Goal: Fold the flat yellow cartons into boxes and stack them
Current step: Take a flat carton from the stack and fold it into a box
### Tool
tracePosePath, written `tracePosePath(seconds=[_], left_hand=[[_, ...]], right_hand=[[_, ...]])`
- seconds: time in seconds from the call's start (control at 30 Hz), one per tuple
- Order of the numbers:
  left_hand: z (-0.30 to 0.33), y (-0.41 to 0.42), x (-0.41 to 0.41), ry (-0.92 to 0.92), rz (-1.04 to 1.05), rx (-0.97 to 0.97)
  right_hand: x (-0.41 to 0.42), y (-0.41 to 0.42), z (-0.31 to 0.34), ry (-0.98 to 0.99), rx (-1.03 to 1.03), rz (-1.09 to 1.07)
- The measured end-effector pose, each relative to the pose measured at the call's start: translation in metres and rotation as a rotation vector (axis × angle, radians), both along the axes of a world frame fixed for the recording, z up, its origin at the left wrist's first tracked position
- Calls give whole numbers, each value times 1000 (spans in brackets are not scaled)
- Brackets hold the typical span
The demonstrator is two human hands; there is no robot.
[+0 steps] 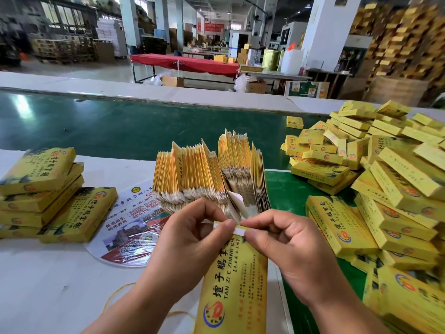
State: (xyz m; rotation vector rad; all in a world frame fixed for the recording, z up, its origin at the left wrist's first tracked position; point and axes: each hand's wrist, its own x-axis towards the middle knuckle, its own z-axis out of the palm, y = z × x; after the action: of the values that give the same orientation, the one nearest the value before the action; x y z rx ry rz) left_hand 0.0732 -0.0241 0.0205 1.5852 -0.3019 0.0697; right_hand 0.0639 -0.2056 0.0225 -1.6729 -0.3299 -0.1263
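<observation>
A yellow carton (234, 283) with black and red print lies lengthwise between my hands at the bottom centre. My left hand (190, 239) pinches its far end flap from the left, thumb on top. My right hand (286, 247) pinches the same white-edged flap from the right. Just beyond my fingers a fanned bundle of flat yellow cartons (207, 177) stands on edge. Folded boxes form a low stack (48, 196) at the left and a big loose pile (375, 189) at the right.
A printed round sheet (134, 227) lies on the white tabletop (53, 285) under the bundle. A green conveyor belt (108, 126) runs across behind. A thin yellow rubber band (115, 295) lies near my left wrist. Factory floor, red table and stacked goods fill the background.
</observation>
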Motion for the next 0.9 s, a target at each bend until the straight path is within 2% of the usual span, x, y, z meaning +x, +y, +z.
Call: tracePosePath(seconds=[0.1,0.2,0.37,0.53,0.73,0.9], left_hand=[[0,0,-1,-2,15,58],[2,-3,-4,-37,87,135],[5,-5,-15,-253,308,619],[9,-16,-22,-403,351,903],[8,-7,-17,-428,348,985],[6,-9,-17,-446,300,974]], right_hand=[[-1,2,0,2,6,-16],[-5,5,-1,-54,-71,-120],[-9,13,-2,-248,-100,-395],[-10,26,-5,-318,-39,-406],[-12,27,0,-253,15,-266],[-11,24,3,-239,21,-308]])
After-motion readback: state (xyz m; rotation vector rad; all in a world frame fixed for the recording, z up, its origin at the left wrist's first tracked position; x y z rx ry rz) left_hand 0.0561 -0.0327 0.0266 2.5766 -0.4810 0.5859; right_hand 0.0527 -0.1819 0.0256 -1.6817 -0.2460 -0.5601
